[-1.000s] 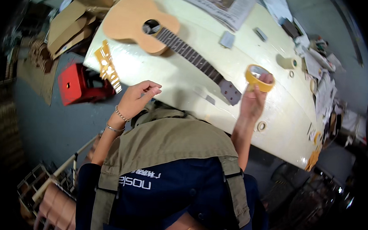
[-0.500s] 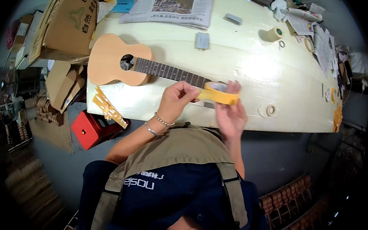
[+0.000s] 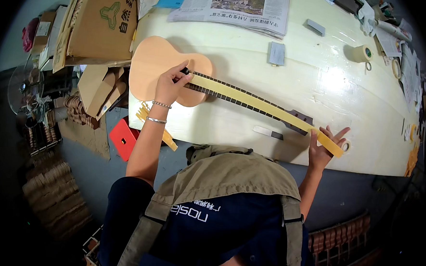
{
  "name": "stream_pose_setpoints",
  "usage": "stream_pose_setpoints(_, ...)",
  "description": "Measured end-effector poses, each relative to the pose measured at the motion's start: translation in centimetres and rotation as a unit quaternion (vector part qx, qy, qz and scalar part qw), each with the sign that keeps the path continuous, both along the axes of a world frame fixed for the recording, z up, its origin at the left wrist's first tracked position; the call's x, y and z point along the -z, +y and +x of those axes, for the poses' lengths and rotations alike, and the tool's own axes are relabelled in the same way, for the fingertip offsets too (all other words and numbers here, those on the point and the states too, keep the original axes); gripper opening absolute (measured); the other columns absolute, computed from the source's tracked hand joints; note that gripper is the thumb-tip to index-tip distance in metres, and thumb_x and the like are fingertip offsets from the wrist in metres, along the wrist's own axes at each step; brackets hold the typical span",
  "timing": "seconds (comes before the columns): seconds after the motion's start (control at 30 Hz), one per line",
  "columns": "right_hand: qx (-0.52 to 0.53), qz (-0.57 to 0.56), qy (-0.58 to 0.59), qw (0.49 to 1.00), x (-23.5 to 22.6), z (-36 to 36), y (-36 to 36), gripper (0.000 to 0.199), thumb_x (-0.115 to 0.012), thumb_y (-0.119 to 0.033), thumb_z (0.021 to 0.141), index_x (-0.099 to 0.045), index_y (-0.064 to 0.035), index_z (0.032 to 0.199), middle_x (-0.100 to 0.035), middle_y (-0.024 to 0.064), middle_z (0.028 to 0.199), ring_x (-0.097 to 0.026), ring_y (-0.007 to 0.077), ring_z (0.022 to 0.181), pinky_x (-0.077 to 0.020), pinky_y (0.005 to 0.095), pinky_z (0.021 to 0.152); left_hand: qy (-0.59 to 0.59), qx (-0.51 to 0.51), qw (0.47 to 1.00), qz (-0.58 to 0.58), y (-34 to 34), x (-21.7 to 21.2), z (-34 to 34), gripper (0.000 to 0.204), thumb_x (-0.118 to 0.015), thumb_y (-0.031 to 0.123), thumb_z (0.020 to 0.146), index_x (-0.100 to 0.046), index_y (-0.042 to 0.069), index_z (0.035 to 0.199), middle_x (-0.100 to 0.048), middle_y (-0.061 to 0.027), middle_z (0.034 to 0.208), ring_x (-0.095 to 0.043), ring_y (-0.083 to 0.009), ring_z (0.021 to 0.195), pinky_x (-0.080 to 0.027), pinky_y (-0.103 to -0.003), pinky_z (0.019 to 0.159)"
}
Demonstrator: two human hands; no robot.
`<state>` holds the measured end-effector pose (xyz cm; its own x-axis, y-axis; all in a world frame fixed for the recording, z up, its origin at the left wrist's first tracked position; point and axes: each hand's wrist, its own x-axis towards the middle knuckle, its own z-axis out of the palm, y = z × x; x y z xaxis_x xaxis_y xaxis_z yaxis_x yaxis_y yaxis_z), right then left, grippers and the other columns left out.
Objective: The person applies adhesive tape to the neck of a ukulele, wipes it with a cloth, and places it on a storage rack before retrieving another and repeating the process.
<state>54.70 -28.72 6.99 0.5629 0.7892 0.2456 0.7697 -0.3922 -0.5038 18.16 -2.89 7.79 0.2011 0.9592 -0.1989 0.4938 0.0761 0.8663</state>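
Note:
A small pale-wood guitar (image 3: 149, 67) lies on the table, its neck running to the right. My left hand (image 3: 169, 85) pinches the free end of a yellow masking tape strip (image 3: 243, 98) beside the sound hole. The strip stretches lengthwise over the dark fretboard as far as the headstock (image 3: 298, 119); whether it is stuck down cannot be told. Past the headstock my right hand (image 3: 320, 150) grips the yellow tape roll (image 3: 331, 145), some fingers spread. Below the neck lies a small tool with a white part and a dark part (image 3: 268, 132).
Cardboard boxes (image 3: 96, 25) stand at the left edge. Newspapers (image 3: 233, 13) and grey blocks (image 3: 276, 53) lie farther back on the pale table (image 3: 236, 52). A cream tape roll (image 3: 361, 53) stands at the right. Yellow tape strips (image 3: 169, 139) hang at the near edge above a red stool (image 3: 124, 139).
My hands have moved far apart, left hand to the sound hole, right hand past the headstock. A long tape strip now spans the fretboard between them. The view has shifted.

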Motion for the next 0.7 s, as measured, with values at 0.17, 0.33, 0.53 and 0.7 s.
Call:
stream_pose_setpoints(0.17, 0.054, 0.057, 0.249, 0.965, 0.8, 0.7, -0.1, 0.094, -0.063, -0.01, 0.085, 0.01, -0.0006, 0.144, -0.069, 0.0088, 0.086, -0.063, 0.0164, 0.098, -0.0223, 0.0429, 0.11, 0.012, -0.049, 0.999, -0.012, 0.1, -0.4, 0.6, 0.047, -0.075, 0.016, 0.076, -0.048, -0.002, 0.109, -0.064, -0.0022, 0.071, -0.058, -0.0065, 0.066, -0.048, -0.02, 0.065)
stream_pose_setpoints(0.33, 0.082, 0.087, 0.344, 0.931, 1.3, 0.9, 0.0, 0.095, -0.062, -0.005, 0.084, 0.011, -0.0034, 0.145, -0.068, 0.0102, 0.089, -0.064, 0.0145, 0.089, -0.034, 0.0398, 0.104, 0.051, -0.041, 0.998, -0.01, 0.2, -0.4, 0.6, 0.057, -0.078, 0.018, 0.073, -0.043, -0.003, 0.113, -0.065, -0.003, 0.07, -0.059, -0.0067, 0.063, -0.049, -0.02, 0.063)
stream_pose_setpoints(0.53, 0.107, 0.094, 0.392, 0.909, 1.5, 0.8, 0.2, 0.094, -0.061, -0.006, 0.085, 0.011, -0.0038, 0.145, -0.068, 0.0102, 0.088, -0.063, 0.0135, 0.087, -0.0339, 0.0387, 0.104, 0.062, -0.052, 0.997, 0.005, 0.2, -0.1, 0.7, 0.057, -0.079, 0.017, 0.071, -0.044, -0.003, 0.112, -0.064, -0.0032, 0.068, -0.058, -0.007, 0.061, -0.048, -0.02, 0.061)
stream_pose_setpoints(0.7, 0.103, 0.086, 0.39, 0.911, 1.7, 0.9, 0.1, 0.093, -0.06, -0.007, 0.086, 0.012, -0.0037, 0.145, -0.068, 0.0114, 0.09, -0.062, 0.0132, 0.087, -0.0346, 0.0361, 0.103, 0.134, -0.064, 0.989, 0.017, 0.1, -0.4, 1.0, 0.057, -0.08, 0.016, 0.07, -0.046, -0.002, 0.111, -0.062, -0.0021, 0.067, -0.056, -0.0081, 0.059, -0.048, -0.021, 0.059)
